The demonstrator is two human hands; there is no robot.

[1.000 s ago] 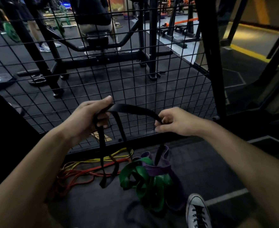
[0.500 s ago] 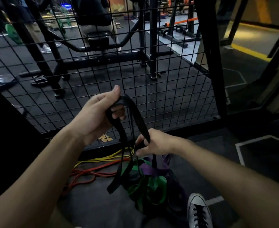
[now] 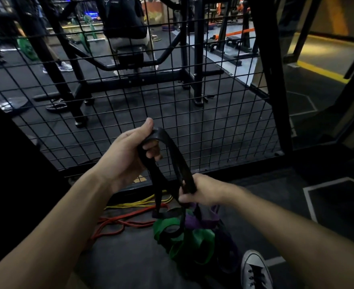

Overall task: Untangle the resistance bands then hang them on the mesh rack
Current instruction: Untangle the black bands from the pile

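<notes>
My left hand (image 3: 128, 155) grips the top loop of a black resistance band (image 3: 173, 151), raised in front of the black mesh rack (image 3: 213, 126). My right hand (image 3: 203, 191) is closed on the same band lower down, just above the floor pile. The band's lower end hangs into a tangle of a green band (image 3: 192, 240) and a purple band (image 3: 209, 223). A red band (image 3: 117, 223) and a yellow band (image 3: 138, 202) lie on the floor at the rack's foot.
My grey sneaker (image 3: 255, 270) stands at the bottom right beside the pile. Behind the mesh, a person (image 3: 124, 24) sits on a black gym machine. A thick black post (image 3: 270, 76) frames the rack's right side.
My right hand slid from the band's top right end down toward the pile. My left hand lifted its end of the band higher.
</notes>
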